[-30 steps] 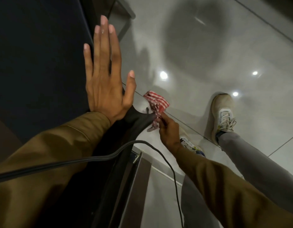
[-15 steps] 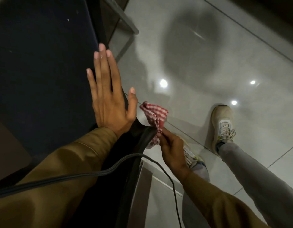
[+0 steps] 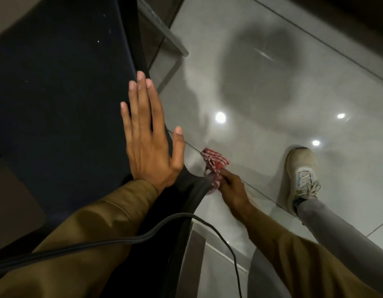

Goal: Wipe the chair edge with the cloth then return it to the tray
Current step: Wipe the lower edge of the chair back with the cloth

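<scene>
A dark navy chair seat fills the left of the view, its black edge running down the middle. My left hand lies flat on the seat beside that edge, fingers spread, holding nothing. My right hand grips a red-and-white checked cloth and presses it against the outer corner of the chair edge. No tray is in view.
A glossy grey tiled floor spreads to the right, with light reflections. A person's pale sneaker and grey trouser leg stand at the right. A black cable crosses my left sleeve. A metal chair leg shows at the top.
My left hand has slid nearer along the seat. The right hand with the cloth has shifted slightly along the chair edge corner, staying against it.
</scene>
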Motion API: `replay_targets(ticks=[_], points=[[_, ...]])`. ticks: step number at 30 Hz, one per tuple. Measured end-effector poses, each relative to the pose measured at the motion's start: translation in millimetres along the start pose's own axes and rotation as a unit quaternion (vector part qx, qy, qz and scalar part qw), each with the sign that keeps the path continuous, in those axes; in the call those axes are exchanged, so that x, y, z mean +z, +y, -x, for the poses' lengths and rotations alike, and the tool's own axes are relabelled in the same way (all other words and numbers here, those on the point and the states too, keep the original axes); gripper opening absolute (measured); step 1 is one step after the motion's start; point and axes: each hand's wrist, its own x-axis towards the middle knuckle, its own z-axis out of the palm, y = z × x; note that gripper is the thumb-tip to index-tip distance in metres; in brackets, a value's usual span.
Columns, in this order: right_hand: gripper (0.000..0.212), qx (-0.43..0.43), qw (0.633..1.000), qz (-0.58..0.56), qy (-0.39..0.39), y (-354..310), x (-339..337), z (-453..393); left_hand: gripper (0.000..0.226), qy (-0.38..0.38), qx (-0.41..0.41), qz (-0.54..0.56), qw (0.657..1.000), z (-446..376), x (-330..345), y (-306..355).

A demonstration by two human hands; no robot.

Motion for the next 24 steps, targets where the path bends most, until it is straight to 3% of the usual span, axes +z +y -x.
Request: replay_targets(ticks=[3,6,11,19,22,24], points=[[0.027,-0.096,0.994,-0.033,-0.032,-10,-9,50,0.086,-0.017,-0.005,-0.005,1.0,1,-3,2],[0.029,-0.126,0.992,-0.028,-0.004,-11,1,66,0.086,-0.02,-0.007,-0.01,1.0,1,-4,3],[0.029,-0.08,0.995,-0.048,0.037,5,10,31,0.087,-0.014,-0.007,-0.01,1.0,1,-1,3],[0.034,0.071,0.996,-0.016,0.057,20,15,-39,0.083,0.003,-0.002,-0.001,1.0,1,3,0],[0.028,0.016,0.995,0.041,0.087,11,19,-9,0.084,-0.001,-0.004,-0.005,1.0,1,2,0],[0.03,-0.09,0.987,0.059,0.123,3,22,33,0.085,-0.007,-0.009,-0.006,1.0,0,0,0]])
